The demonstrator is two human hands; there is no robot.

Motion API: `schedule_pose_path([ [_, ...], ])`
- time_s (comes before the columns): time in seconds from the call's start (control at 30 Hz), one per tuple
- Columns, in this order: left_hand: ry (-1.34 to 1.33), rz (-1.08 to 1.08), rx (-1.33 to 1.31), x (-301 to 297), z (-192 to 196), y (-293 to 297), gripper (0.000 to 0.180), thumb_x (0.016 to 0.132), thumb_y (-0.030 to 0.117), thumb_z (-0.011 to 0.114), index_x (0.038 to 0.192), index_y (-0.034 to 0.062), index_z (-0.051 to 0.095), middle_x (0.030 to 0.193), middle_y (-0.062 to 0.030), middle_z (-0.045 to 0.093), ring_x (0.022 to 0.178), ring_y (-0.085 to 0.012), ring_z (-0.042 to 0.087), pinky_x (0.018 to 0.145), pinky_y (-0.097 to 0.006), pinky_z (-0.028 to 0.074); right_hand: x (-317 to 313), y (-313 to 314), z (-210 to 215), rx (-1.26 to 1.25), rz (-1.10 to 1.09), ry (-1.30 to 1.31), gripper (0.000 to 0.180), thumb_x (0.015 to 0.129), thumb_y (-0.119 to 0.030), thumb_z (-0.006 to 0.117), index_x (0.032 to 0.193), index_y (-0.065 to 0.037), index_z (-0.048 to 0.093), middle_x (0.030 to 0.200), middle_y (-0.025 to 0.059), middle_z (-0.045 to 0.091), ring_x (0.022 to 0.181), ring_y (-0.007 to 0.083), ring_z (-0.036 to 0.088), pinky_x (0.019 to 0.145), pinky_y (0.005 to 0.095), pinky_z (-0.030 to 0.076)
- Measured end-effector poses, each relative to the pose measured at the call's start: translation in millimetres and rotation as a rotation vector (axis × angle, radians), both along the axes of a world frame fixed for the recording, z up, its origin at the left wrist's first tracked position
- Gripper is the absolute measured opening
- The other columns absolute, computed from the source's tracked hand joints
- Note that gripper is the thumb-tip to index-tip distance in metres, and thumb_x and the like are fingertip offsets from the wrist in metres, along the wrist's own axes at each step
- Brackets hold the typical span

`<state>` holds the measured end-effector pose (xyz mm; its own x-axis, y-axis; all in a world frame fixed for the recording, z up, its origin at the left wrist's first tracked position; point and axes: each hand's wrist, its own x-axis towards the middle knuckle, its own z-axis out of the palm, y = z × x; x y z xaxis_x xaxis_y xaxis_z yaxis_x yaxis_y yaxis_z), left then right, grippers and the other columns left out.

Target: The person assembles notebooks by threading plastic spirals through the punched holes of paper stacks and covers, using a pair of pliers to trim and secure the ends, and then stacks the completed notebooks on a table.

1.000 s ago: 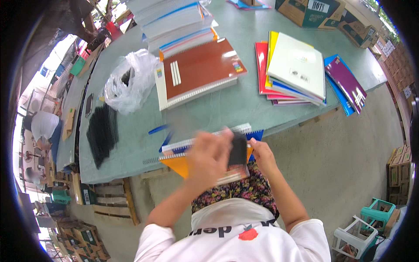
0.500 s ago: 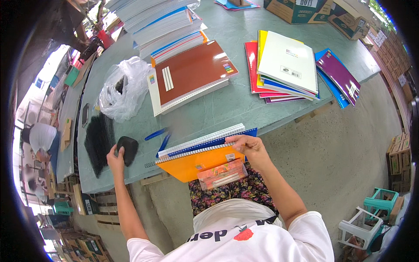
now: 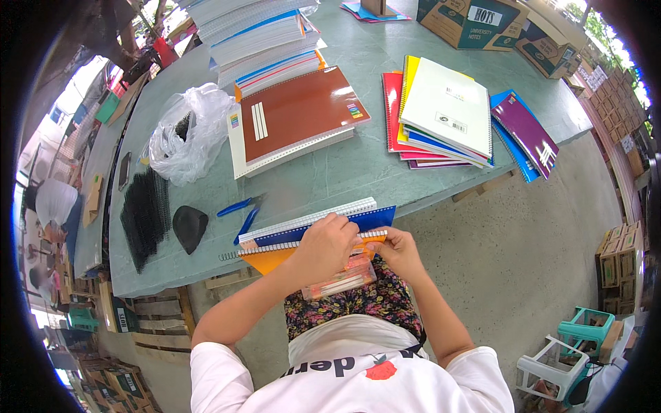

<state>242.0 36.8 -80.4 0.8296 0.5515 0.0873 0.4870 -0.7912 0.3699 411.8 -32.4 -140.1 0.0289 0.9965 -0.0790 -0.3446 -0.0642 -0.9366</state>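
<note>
An orange-covered notebook [image 3: 265,260] hangs over the table's near edge above my lap, with a coil along its spine. White pages and a dark blue sheet [image 3: 275,235] stand behind it. My left hand [image 3: 327,244] bends over the spine, fingertips together near its right part; what they hold is hidden. Right beside it, my right hand [image 3: 399,255] pinches the spine's right end between thumb and fingers. Loose coil [image 3: 228,256] sticks out at the left end. A pink printed panel with pale lines [image 3: 341,279] shows below the hands.
Blue-handled pliers [image 3: 242,212], a black rounded pad [image 3: 190,228], black coils [image 3: 146,217] and a plastic bag [image 3: 189,138] lie to the left. Beyond are a brown notebook [image 3: 299,117], a tall paper stack [image 3: 255,48] and coloured notebooks [image 3: 447,110]; cardboard boxes [image 3: 471,24] stand at the back.
My left hand has let go of the black pad and moved right onto the notebook's spine. The right hand stays at the spine's right end, its fingers now lower.
</note>
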Motion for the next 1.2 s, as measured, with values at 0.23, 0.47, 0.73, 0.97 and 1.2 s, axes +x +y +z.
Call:
schedule_pose_path([
  [0.23, -0.224, -0.095, -0.027, 31.1, -4.3, -6.4, 0.015, 0.076, 0.009, 0.057, 0.087, -0.0002, 0.058, 0.083, -0.0152, 0.056, 0.080, -0.0313, 0.053, 0.074, -0.040, 0.046, 4.4, -2.8, -22.0, 0.030, -0.005, -0.446, 0.009, 0.081, -0.003, 0.057, 0.088, 0.000, 0.062, 0.071, 0.0078, 0.063, 0.066, 0.0070, 0.055, 0.060, 0.0264, 0.045],
  [0.47, -0.225, -0.114, -0.003, 27.0, 4.6, -15.8, 0.025, 0.063, 0.004, 0.059, 0.087, -0.0005, 0.055, 0.084, -0.0159, 0.052, 0.083, -0.0324, 0.050, 0.073, -0.037, 0.044, -7.6, -14.1, -11.0, 0.129, -0.141, -0.674, 0.008, 0.078, -0.005, 0.058, 0.085, -0.001, 0.060, 0.071, 0.0170, 0.060, 0.062, 0.0250, 0.060, 0.058, 0.0326, 0.045],
  [0.73, -0.405, 0.184, -0.126, -0.2, 16.5, 19.4, 0.033, 0.063, 0.020, 0.074, 0.082, 0.0006, 0.055, 0.089, -0.0133, 0.058, 0.088, -0.0307, 0.055, 0.071, -0.038, 0.044, -13.8, -4.1, 14.0, 0.003, -0.071, -0.457, 0.018, 0.083, -0.009, 0.060, 0.098, 0.000, 0.064, 0.084, 0.0083, 0.067, 0.071, 0.0146, 0.060, 0.067, 0.0274, 0.047],
  [0.97, 0.313, 0.469, -0.076, -181.9, -17.6, 98.5, 0.055, 0.061, 0.023, 0.075, 0.109, 0.0043, 0.056, 0.094, -0.0178, 0.057, 0.089, -0.0345, 0.057, 0.079, -0.041, 0.047, 41.3, 42.1, 51.6, -0.070, 0.587, -0.531, 0.030, 0.081, -0.004, 0.061, 0.111, 0.000, 0.061, 0.093, 0.0052, 0.067, 0.084, 0.0085, 0.057, 0.075, 0.0242, 0.046],
  [1.2, 0.114, 0.772, 0.049, -201.5, -8.3, 56.4, 0.039, 0.071, 0.009, 0.059, 0.109, 0.0056, 0.055, 0.092, -0.0195, 0.055, 0.086, -0.0331, 0.056, 0.075, -0.040, 0.046, -129.9, 83.7, 79.9, 0.485, 0.750, -1.180, 0.029, 0.078, -0.020, 0.062, 0.101, -0.003, 0.063, 0.090, 0.0195, 0.064, 0.084, 0.0359, 0.061, 0.074, 0.0437, 0.048],
])
